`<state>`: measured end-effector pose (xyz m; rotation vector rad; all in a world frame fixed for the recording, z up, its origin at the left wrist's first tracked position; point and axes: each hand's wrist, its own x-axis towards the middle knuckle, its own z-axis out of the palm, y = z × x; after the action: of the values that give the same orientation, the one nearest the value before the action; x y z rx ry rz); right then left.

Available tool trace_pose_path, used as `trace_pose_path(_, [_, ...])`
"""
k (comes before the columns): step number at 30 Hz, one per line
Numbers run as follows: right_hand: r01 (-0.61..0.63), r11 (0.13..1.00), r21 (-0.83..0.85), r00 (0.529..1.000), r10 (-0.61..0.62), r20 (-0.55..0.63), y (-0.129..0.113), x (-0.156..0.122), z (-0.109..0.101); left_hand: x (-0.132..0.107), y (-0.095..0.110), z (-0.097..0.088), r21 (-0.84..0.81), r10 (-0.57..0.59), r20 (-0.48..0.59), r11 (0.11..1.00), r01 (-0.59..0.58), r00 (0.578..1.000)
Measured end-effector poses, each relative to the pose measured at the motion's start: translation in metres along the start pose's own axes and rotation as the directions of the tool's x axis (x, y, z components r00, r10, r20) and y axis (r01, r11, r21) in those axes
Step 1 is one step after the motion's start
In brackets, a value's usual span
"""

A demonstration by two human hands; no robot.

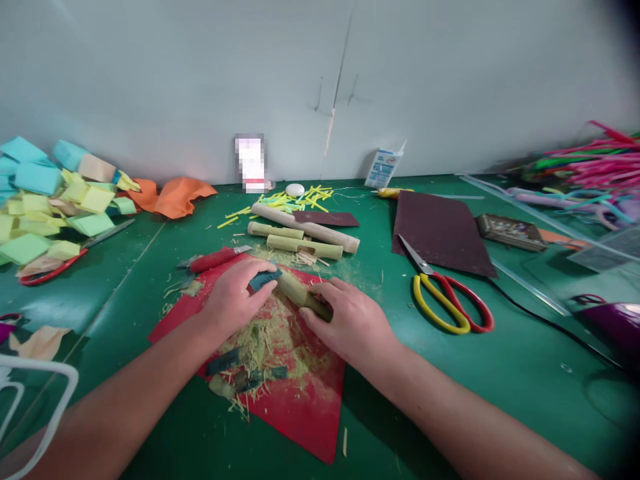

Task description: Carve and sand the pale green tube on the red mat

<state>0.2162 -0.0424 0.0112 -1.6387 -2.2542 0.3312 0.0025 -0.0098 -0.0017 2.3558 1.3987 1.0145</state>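
Note:
My right hand (pixel 357 317) is closed around the near end of a short, pale green bamboo tube (pixel 295 288). A folded dark blue-grey piece that looks like sandpaper (pixel 264 280) is pinched by my left hand (pixel 235 293) at the tube's far end. Both hands are above a red sheet (pixel 313 417) strewn with yellowish shavings (pixel 273 333) and dust. Several dark strips (pixel 223 361) lie on the sheet's near left part. A red-handled knife (pixel 215 259) rests just beyond my left hand.
Bamboo pieces (pixel 305 247) lie beyond my hands on the green table (pixel 380 413). Scissors (pixel 445 293) and a dark brown sheet (pixel 440 230) are to the right, with a black cable (pixel 545 315). Folded papers (pixel 40 213) pile up at left, near a white frame (pixel 67 393). A wall stands behind.

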Motion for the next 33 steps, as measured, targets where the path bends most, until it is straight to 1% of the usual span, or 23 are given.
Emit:
trace_pose_path(4, [0.0,1.0,0.007,1.0,0.0,0.006,-0.0003,0.0006,0.0002,-0.002,-0.0013,0.0014,-0.002,-0.021,0.035,1.0,0.021,0.999])
trace_pose_path(12, [0.004,1.0,0.011,1.0,-0.004,0.003,0.0003,-0.0001,0.0005,-0.0018,-0.0066,0.0039,-0.028,-0.025,0.037,0.999,0.026,0.999])
trace_pose_path(19, [-0.002,1.0,0.011,1.0,0.002,0.003,-0.0009,0.0005,0.0,-0.0012,-0.0038,0.004,0.006,0.053,0.024,0.999,-0.053,0.998])
trace_pose_path(24, [-0.007,1.0,0.009,1.0,0.007,0.008,-0.0007,0.0002,0.0011,-0.0027,-0.0051,0.0093,0.02,0.101,-0.024,0.995,-0.101,0.995])
trace_pose_path(28, [0.001,1.0,0.012,1.0,-0.001,0.005,-0.0001,0.0,0.0022,-0.0018,-0.0039,0.0094,0.042,0.148,-0.065,0.988,-0.146,0.987])
trace_pose_path(33, [-0.006,1.0,0.014,1.0,0.006,0.005,-0.0012,0.0004,0.0007,-0.0003,-0.0035,0.0067,0.059,0.152,-0.071,0.987,-0.148,0.986])
